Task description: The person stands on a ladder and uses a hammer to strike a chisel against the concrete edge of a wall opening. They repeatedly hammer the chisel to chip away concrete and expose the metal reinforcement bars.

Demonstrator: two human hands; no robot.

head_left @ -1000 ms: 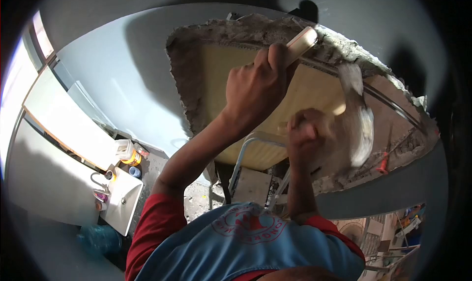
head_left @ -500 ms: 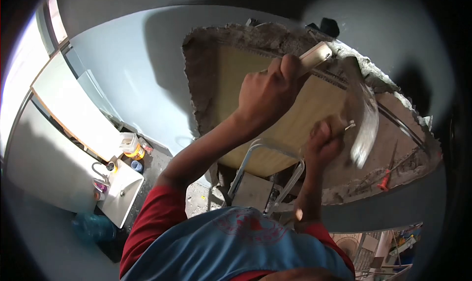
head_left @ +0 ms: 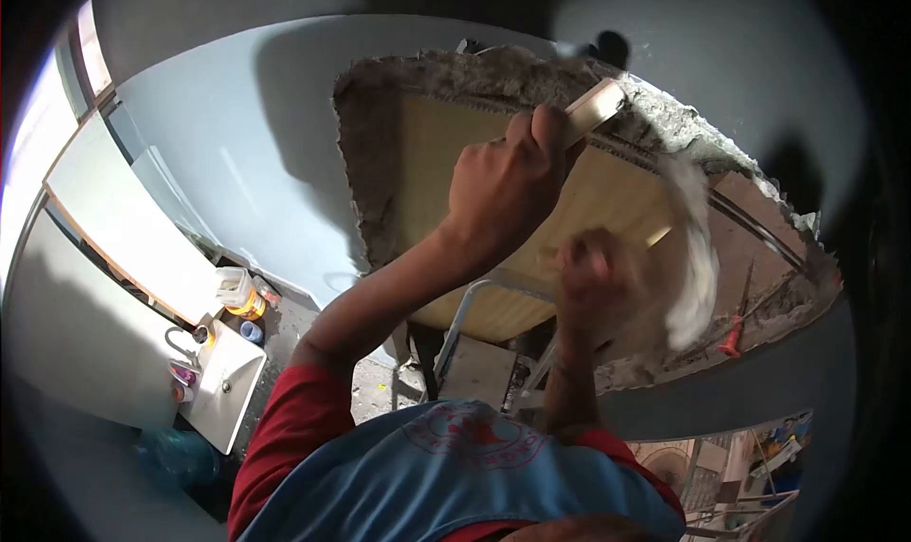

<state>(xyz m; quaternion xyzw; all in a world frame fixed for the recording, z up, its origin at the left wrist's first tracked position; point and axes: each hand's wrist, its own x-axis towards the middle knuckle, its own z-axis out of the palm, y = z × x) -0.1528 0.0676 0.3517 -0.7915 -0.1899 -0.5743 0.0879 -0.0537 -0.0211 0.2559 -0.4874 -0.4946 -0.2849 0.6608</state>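
My left hand (head_left: pixel 508 186) is closed around a pale rectangular bar (head_left: pixel 596 108). The bar's bright far end reaches the broken rim (head_left: pixel 674 120) of a rough opening in the wall. Lower and to the right, my right hand (head_left: pixel 593 262) grips a hammer by its handle (head_left: pixel 659 235). Motion smears both that hand and the long pale hammer head (head_left: pixel 699 267), which is in front of the opening. Behind my hands shows a yellowish board (head_left: pixel 455 153) inside the opening. A screwdriver with a red handle (head_left: pixel 732 337) rests at the opening's lower right edge.
Below my hands stands a stepladder (head_left: pixel 454 328) with a light frame. At lower left are a white sink (head_left: pixel 237 360), a tub with a yellow label (head_left: pixel 249 305) and a large bluish bottle (head_left: pixel 176 457). Dark rods (head_left: pixel 759 227) cross the opening's right part.
My right hand and the hammer have swung, with the hand shifting left and blurring more. My left hand keeps the bar at the rim, while the whole view has shifted slightly.
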